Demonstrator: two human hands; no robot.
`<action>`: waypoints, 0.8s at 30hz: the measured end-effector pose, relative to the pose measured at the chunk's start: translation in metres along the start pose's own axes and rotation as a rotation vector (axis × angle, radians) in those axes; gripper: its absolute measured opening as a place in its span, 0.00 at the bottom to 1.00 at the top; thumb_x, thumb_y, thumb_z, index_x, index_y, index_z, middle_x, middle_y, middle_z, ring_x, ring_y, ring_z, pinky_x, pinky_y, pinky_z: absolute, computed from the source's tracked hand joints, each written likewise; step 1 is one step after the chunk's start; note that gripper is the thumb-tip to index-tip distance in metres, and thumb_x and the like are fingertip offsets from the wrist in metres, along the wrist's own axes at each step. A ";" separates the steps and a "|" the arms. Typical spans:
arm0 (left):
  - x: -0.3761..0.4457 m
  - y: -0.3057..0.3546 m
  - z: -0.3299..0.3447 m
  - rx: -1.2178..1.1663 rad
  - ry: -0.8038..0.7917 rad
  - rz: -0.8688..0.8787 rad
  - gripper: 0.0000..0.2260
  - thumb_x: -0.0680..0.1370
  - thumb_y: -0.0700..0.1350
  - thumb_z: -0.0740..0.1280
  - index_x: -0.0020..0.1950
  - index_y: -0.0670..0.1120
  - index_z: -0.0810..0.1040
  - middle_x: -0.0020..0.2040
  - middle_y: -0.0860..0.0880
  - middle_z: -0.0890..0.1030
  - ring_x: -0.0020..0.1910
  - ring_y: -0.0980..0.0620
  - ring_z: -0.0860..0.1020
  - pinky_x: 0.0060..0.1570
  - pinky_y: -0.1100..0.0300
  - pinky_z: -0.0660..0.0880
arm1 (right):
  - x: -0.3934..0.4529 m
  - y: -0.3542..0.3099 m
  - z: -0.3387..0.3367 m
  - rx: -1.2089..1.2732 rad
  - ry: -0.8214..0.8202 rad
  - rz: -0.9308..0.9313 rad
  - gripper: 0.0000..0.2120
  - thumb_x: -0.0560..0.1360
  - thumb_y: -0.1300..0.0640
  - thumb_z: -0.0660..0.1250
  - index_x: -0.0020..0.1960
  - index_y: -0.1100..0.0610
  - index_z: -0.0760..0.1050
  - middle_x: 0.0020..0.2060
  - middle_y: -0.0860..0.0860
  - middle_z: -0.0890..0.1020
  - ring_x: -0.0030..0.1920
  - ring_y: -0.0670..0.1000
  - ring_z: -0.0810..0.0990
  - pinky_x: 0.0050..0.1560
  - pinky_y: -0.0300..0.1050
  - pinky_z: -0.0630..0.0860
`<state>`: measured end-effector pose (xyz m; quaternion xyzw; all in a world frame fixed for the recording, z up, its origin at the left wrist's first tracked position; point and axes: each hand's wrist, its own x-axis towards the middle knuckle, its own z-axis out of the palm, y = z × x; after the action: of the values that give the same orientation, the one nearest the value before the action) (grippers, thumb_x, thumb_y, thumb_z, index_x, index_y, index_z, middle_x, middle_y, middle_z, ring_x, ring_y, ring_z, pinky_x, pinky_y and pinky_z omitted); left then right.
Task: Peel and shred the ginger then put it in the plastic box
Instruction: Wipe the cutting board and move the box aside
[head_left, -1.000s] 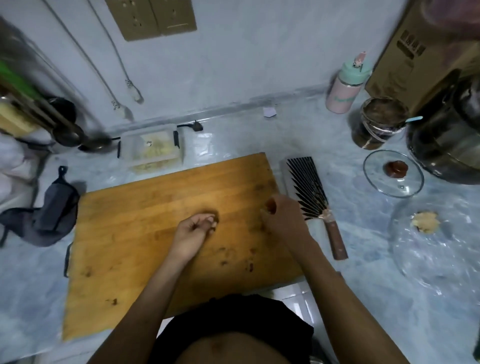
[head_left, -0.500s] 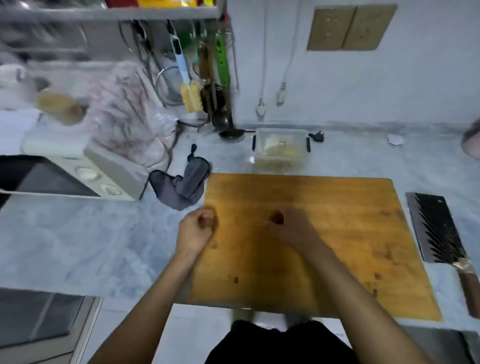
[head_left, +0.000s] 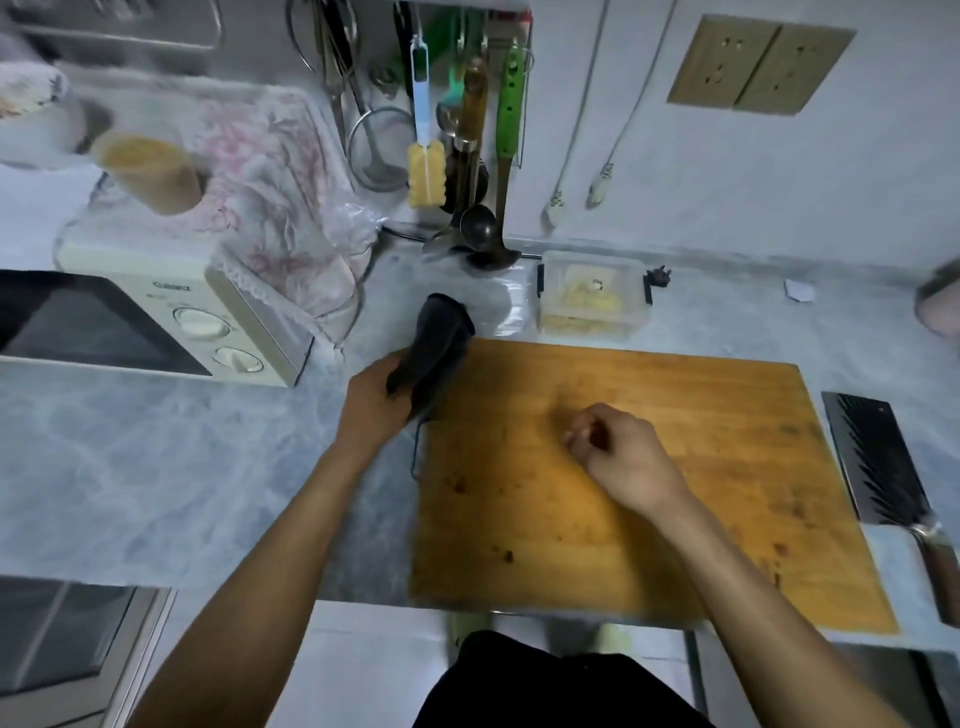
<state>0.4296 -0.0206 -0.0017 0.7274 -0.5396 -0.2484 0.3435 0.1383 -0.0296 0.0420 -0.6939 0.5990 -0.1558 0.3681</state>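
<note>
1. The bench (head_left: 156, 457) carries the whole job, and the person now faces its left end, where half a second back the view sat more squarely over the board.
2. The cutting board (head_left: 675, 467) lies bare but for a few dark specks; no ginger pile shows on it, so I judge the shredding done.
3. The cleaver (head_left: 878, 462) lies flat just off the board's right edge, out of both hands.
4. The plastic box (head_left: 592, 296) stands just behind the board's far edge, lid off, with the pale ginger (head_left: 589, 301) inside it. The task's goal looks met.
5. The dark cloth (head_left: 436, 353) is what has changed: a moment ago it lay on the bench beside the board; now it is lifted over the board's left corner.
6. The left hand (head_left: 376, 400) grips that cloth, fingers wrapped round it, likely for wiping up.
7. The right hand (head_left: 618, 452) hovers over the board, fingers curled; whether they pinch any scrap I cannot tell.
</note>
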 end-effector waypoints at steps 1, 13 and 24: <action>-0.014 0.005 -0.006 -0.081 -0.051 0.000 0.14 0.78 0.44 0.63 0.62 0.46 0.79 0.50 0.49 0.83 0.45 0.53 0.79 0.43 0.65 0.71 | -0.003 0.003 0.003 0.007 0.042 -0.039 0.07 0.76 0.58 0.70 0.52 0.58 0.77 0.46 0.54 0.83 0.49 0.56 0.81 0.49 0.46 0.77; -0.099 -0.024 0.005 -0.346 -0.003 -0.423 0.13 0.81 0.35 0.63 0.64 0.40 0.79 0.61 0.47 0.80 0.60 0.52 0.77 0.57 0.69 0.72 | -0.037 0.005 0.133 -0.547 -0.281 -0.288 0.41 0.72 0.26 0.55 0.80 0.41 0.51 0.80 0.56 0.51 0.78 0.66 0.49 0.75 0.69 0.50; -0.125 -0.059 0.037 0.127 -0.074 -0.117 0.19 0.76 0.41 0.61 0.66 0.42 0.78 0.56 0.41 0.82 0.60 0.38 0.77 0.62 0.47 0.75 | 0.079 0.039 0.089 -0.838 -0.300 -0.773 0.27 0.79 0.39 0.54 0.76 0.45 0.66 0.77 0.56 0.63 0.75 0.65 0.61 0.74 0.65 0.53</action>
<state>0.4019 0.1014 -0.0719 0.7683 -0.5230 -0.2604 0.2613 0.1874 -0.0755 -0.0637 -0.9626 0.2546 0.0713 0.0601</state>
